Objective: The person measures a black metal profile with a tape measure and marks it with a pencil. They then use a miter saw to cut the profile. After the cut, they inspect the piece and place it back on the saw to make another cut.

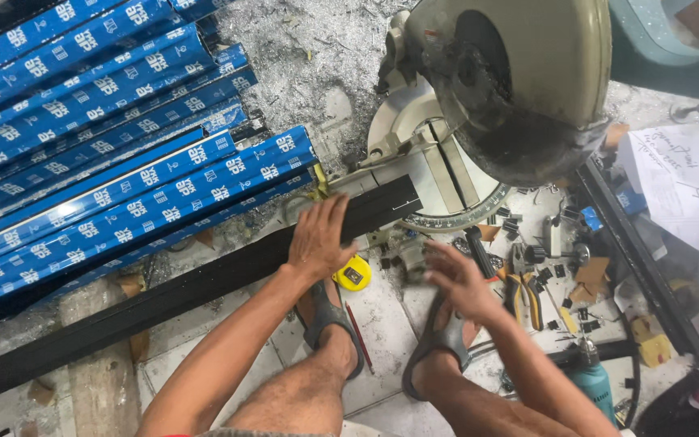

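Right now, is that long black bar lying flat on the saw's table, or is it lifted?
Lying flat. The long black bar rests with its end on the saw table, and the left hand presses on it, palm down.

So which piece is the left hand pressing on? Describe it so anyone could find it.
Start at the round mitre saw. A long black bar runs from its base down-left across the floor, under the left hand. Its neighbours are blue-wrapped profiles; it alone is plain black.

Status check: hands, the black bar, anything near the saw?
Left hand flat on black bar. Right hand hovering, empty. Yellow tape measure beside bar.
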